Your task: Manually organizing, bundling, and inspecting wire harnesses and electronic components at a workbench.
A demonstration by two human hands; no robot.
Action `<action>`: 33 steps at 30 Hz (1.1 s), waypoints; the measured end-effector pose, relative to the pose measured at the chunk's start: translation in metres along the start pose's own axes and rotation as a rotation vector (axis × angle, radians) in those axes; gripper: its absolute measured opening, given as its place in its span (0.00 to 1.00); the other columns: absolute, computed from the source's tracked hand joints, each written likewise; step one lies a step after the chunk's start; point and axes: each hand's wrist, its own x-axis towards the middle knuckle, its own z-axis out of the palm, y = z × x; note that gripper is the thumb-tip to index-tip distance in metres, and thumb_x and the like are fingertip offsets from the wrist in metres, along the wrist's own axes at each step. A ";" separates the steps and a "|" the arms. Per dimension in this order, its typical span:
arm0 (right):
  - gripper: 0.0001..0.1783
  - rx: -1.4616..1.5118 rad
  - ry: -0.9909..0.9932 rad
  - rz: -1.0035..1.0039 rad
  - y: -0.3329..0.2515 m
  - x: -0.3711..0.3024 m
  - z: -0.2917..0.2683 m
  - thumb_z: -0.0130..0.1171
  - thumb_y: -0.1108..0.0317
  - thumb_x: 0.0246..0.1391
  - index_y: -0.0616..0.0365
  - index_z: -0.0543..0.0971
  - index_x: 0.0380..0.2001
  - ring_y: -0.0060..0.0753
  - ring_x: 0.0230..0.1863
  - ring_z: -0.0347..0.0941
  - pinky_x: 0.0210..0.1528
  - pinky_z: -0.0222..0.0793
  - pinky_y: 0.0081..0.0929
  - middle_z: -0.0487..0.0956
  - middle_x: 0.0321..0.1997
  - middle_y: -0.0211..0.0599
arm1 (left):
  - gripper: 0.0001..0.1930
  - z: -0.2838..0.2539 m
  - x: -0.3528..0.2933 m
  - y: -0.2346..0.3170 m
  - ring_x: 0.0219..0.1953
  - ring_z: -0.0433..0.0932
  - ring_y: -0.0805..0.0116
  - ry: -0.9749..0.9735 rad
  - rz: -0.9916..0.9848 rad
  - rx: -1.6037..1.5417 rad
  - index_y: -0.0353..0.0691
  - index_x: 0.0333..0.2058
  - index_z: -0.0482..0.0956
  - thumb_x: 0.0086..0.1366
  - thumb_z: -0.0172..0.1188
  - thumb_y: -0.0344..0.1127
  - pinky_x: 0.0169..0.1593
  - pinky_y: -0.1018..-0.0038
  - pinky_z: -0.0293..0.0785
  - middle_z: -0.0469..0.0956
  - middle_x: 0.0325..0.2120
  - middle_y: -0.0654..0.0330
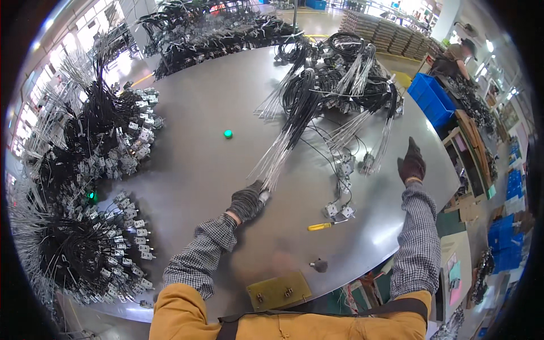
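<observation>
My left hand (246, 203), in a dark grey glove, is closed at the middle of the metal table. A small whitish piece (264, 196) shows at its fingertips, too small to name surely. Just beyond it lie the bare silvery ends of a black cable bundle (297, 122). My right hand (412, 163), also gloved, is over the table's right side with fingers stretched forward and nothing visible in it. Between the hands rest cables with metal box-shaped connectors (344, 170) and a yellow-handled screwdriver (321, 226).
Piles of cables with whitish connectors (122, 249) cover the table's left side. More coiled cables (340, 68) are heaped at the far end. A yellowish plate (279, 290) lies at the near edge. A blue bin (432, 101) stands right; a person (453, 59) works behind it.
</observation>
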 end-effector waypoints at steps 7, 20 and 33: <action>0.48 0.739 -0.096 0.419 -0.180 0.069 0.040 0.66 0.32 0.49 0.71 0.72 0.52 0.31 0.27 0.76 0.29 0.72 0.32 0.80 0.31 0.39 | 0.35 -0.043 -0.010 0.030 0.53 0.77 0.42 -0.048 -0.189 0.034 0.35 0.58 0.70 0.60 0.64 0.55 0.55 0.52 0.72 0.75 0.53 0.41; 0.17 1.345 -0.401 0.620 -0.177 0.095 -0.003 0.69 0.53 0.55 0.54 0.81 0.38 0.29 0.22 0.68 0.34 0.74 0.34 0.75 0.26 0.30 | 0.28 0.037 0.035 0.083 0.35 0.81 0.40 0.006 -0.258 -0.083 0.39 0.60 0.63 0.69 0.54 0.50 0.40 0.49 0.75 0.81 0.32 0.42; 0.17 0.384 -0.043 -0.265 -0.115 0.179 0.032 0.58 0.59 0.64 0.43 0.82 0.54 0.45 0.44 0.82 0.47 0.75 0.34 0.85 0.43 0.49 | 0.20 0.051 0.027 0.074 0.27 0.80 0.43 0.155 -0.209 -0.054 0.41 0.54 0.67 0.70 0.53 0.47 0.32 0.48 0.72 0.80 0.23 0.46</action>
